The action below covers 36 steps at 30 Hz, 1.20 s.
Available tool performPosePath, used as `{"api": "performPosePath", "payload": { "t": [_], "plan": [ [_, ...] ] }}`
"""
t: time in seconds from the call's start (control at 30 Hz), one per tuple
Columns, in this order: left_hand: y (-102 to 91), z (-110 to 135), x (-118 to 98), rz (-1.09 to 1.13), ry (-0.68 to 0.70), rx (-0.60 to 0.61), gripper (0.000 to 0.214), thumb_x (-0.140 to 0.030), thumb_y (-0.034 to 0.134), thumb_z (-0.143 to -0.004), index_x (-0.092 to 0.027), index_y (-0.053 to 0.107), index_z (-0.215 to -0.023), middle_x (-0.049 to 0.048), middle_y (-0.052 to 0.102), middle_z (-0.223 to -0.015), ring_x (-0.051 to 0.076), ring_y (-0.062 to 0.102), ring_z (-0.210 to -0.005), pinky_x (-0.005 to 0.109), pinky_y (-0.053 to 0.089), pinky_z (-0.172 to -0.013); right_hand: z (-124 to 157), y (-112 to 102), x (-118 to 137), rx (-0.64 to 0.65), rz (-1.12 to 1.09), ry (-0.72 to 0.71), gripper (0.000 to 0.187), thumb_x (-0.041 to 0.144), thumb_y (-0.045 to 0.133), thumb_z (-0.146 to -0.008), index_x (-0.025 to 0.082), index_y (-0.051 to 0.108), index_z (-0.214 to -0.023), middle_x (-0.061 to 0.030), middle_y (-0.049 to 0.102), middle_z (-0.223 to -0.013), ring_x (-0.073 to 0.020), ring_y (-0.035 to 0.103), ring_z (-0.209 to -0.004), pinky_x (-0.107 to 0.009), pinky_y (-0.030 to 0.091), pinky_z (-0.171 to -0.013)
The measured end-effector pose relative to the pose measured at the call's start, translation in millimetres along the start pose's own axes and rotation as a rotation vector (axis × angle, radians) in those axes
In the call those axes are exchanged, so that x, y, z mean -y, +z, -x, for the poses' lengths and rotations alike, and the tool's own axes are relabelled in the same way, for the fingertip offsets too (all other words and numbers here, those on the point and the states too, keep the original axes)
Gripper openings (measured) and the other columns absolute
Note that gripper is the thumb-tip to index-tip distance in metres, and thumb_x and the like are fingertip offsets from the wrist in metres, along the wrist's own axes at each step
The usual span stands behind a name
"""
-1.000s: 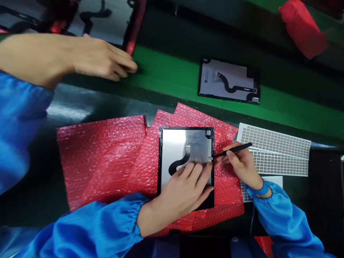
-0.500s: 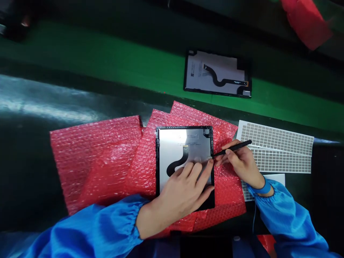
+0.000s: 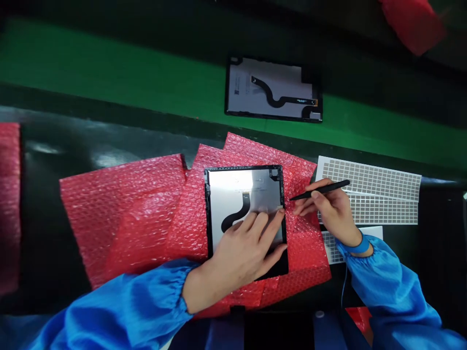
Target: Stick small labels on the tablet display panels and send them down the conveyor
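Note:
A tablet screen panel (image 3: 226,194), black-framed with a silvery back and a curved black flex cable (image 3: 239,212), lies on red bubble wrap (image 3: 153,214). My left hand (image 3: 244,253) rests across its lower half, fingers spread, with the index fingertip at the right edge of the frame. Part of the panel is hidden beneath that hand. Just right of the panel, my right hand (image 3: 333,211) pinches black tweezers (image 3: 321,190). The tweezers' tip points left and is a little apart from the frame.
Sheets of small grey rectangular stickers (image 3: 379,209) lie at the right, partly behind my right hand. A second screen panel (image 3: 270,90) with its own flex cable sits on the green strip (image 3: 120,82) farther back. More red wrap (image 3: 9,209) shows at the left edge.
The tweezers' tip has drawn back to the right, away from the panel's edge, along with my right hand. My left hand stays on the panel. The whole view has shifted slightly.

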<state>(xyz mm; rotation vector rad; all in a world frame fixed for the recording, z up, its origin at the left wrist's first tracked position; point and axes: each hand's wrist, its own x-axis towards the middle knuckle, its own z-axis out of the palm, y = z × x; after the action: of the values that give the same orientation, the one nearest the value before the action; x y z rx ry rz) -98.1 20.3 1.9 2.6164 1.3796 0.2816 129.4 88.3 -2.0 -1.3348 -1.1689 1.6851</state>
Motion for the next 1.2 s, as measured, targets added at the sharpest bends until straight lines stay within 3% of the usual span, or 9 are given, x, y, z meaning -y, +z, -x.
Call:
{"api": "performPosePath", "payload": {
  "t": [0.13,0.3,0.4,0.47,0.57,0.67,0.9,1.2],
  "plan": [
    [2.8,0,3,0.014,-0.007,-0.059,0.062,-0.044,0.062,-0.100,-0.005,0.054,-0.148,0.0137,0.071,-0.103,0.028,0.071,-0.090,0.038,0.059,-0.064,37,-34,10,-0.128,0.089,-0.088,0.032,0.058,0.073,-0.097,0.027,0.064,-0.102,-0.0022,0.077,-0.074,-0.0223,0.079,-0.062,-0.038,0.069,-0.059],
    [0.9,-4,1,-0.018,0.006,-0.068,0.063,-0.048,0.060,-0.102,-0.003,0.055,-0.145,0.0164,0.072,-0.105,0.031,0.072,-0.091,0.039,0.058,-0.065,88,-75,-20,-0.111,0.155,-0.082,0.029,0.052,0.071,-0.100,0.025,0.064,-0.100,-0.0029,0.077,-0.070,-0.0241,0.079,-0.060,-0.038,0.069,-0.058],
    [-1.4,-6,-18,-0.042,0.076,-0.066,0.057,-0.044,0.058,-0.104,-0.002,0.061,-0.141,0.0206,0.073,-0.117,0.031,0.071,-0.097,0.038,0.057,-0.070,101,-89,-42,-0.130,0.178,-0.074,0.029,0.052,0.071,-0.100,0.024,0.065,-0.101,-0.0037,0.078,-0.071,-0.0241,0.080,-0.062,-0.038,0.069,-0.060],
    [0.5,-6,-38,-0.022,0.209,-0.038,0.053,-0.042,0.055,-0.105,-0.005,0.064,-0.142,0.0202,0.071,-0.134,0.031,0.069,-0.109,0.040,0.057,-0.086,104,-95,-49,-0.179,0.221,-0.089,0.028,0.051,0.071,-0.100,0.024,0.066,-0.101,-0.0044,0.078,-0.074,-0.0236,0.080,-0.062,-0.038,0.069,-0.061],
    [9.5,-6,-67,0.006,0.372,0.074,0.060,-0.052,0.052,-0.105,-0.009,0.064,-0.146,0.0158,0.060,-0.157,0.034,0.059,-0.132,0.045,0.048,-0.108,107,-103,-53,-0.225,0.301,-0.098,0.027,0.050,0.070,-0.100,0.023,0.068,-0.100,-0.0053,0.078,-0.078,-0.0230,0.079,-0.063,-0.037,0.068,-0.059],
    [18.8,-5,-82,-0.034,0.413,0.161,0.072,-0.061,0.053,-0.102,-0.006,0.063,-0.148,0.0174,0.056,-0.161,0.036,0.055,-0.137,0.049,0.045,-0.110,108,-106,-55,-0.223,0.365,-0.097,0.023,0.046,0.068,-0.101,0.022,0.069,-0.100,-0.0055,0.077,-0.078,-0.0237,0.081,-0.067,-0.035,0.068,-0.060],
    [18.8,-9,-76,-0.034,0.425,0.180,0.073,-0.062,0.051,-0.102,-0.007,0.063,-0.148,0.0173,0.057,-0.160,0.036,0.056,-0.135,0.049,0.042,-0.109,105,-105,-54,-0.180,0.414,-0.114,0.021,0.042,0.066,-0.102,0.021,0.069,-0.102,-0.0047,0.077,-0.073,-0.0249,0.084,-0.075,-0.034,0.070,-0.065],
    [22.9,-11,-73,0.034,0.427,0.157,0.074,-0.065,0.054,-0.100,-0.008,0.064,-0.146,0.0162,0.058,-0.159,0.035,0.054,-0.135,0.048,0.041,-0.108,103,-108,-49,-0.208,0.208,-0.043,0.030,0.051,0.069,-0.102,0.022,0.066,-0.100,-0.0031,0.077,-0.070,-0.0203,0.078,-0.058,-0.030,0.065,-0.055]
  ]
}}
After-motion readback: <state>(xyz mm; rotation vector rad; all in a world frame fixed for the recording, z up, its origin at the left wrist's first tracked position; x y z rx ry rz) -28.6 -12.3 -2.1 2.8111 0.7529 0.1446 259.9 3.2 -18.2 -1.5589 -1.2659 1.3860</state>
